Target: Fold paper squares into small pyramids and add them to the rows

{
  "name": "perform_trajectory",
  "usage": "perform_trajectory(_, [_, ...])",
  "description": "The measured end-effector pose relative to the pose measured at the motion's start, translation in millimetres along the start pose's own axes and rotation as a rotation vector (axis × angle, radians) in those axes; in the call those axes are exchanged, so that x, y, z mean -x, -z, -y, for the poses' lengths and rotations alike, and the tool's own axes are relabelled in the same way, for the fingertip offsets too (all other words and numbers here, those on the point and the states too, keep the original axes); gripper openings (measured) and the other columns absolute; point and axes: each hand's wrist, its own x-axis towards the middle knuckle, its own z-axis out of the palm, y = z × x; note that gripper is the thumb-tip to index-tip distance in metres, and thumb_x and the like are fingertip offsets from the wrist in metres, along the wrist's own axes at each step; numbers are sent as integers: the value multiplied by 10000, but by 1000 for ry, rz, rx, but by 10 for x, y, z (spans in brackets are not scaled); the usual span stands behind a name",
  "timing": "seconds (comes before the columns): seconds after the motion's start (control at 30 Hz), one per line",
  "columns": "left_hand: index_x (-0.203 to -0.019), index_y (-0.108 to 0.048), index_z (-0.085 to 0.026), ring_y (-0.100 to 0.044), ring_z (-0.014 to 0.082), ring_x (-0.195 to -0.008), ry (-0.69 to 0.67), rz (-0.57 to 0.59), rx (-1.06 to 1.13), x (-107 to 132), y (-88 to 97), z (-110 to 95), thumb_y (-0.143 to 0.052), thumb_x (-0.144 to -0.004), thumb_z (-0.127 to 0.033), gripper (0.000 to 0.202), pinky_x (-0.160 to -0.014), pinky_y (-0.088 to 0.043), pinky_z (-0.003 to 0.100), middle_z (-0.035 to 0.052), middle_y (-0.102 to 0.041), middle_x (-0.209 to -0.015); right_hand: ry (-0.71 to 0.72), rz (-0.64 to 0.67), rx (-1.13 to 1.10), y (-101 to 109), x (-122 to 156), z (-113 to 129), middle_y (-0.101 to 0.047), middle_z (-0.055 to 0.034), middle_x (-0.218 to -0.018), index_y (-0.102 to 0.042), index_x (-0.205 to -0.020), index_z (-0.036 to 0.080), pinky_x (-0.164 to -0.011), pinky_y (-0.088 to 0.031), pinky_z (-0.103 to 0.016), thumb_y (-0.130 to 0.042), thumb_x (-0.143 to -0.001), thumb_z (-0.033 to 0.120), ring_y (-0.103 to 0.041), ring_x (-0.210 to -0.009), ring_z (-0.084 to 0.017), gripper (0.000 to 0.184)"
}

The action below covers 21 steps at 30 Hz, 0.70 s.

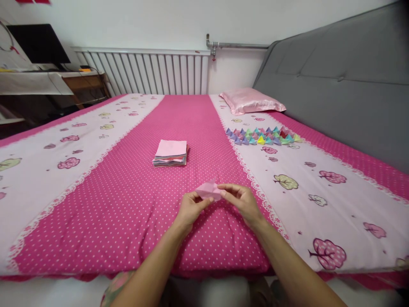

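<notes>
Currently pinching paper (209, 190) in left hand (191, 207) and right hand (240, 198), fingers closed on it; best to align edges, then crease firmly.

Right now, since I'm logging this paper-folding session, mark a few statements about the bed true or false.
1. The left hand and right hand both pinch the small pink folded paper. True.
2. The stack of square coloured paper sheets lies under the right hand. False: it lies apart, further up the pink dotted bedspread.
3. The row of colourful folded paper pieces lies right of the stack. True.
4. The shiny pink pillow rests on the stack. False: it lies beyond the row, by the grey padded headboard.
</notes>
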Motion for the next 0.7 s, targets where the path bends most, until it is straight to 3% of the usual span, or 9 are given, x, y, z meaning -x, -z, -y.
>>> perform_trajectory(0.13, [-840,-716,-129,-618,153,-754,-18,14,17,-8,5,-5,-743,-616,-230,247,-742,-447,268,100,-712,-872,48,56,170,28,-3,-25,-701,-97,-919,-671,-1009,163,-661,-501,-323,-720,-659,319,-637,-746,-192,386])
perform_trajectory(0.33, [-805,-725,-140,-621,150,-723,-16,-5,10,-8,-2,-1,-749,-604,-220,218,-717,-449,266,87,-718,-824,224,58,325,39,-18,-45,-670,-81,-938,-700,-961,225,-748,-488,-348,-654,-738,342,-610,-869,-206,256])
perform_trajectory(0.53, [-763,-725,-146,-602,126,-652,-18,-42,-1,2,-10,-12,-748,-599,-209,177,-627,-442,236,66,-712,-768,272,67,380,42,-21,-31,-609,-52,-845,-707,-948,247,-709,-483,-310,-617,-776,351,-582,-802,-168,220])
perform_trajectory(0.7, [-718,-705,-118,-566,102,-554,10,-78,-16,0,1,-12,-770,-568,-239,204,-548,-416,217,58,-689,-669,277,92,371,38,-9,11,-674,-51,-796,-722,-879,227,-682,-487,-310,-611,-785,334,-610,-746,-170,181])
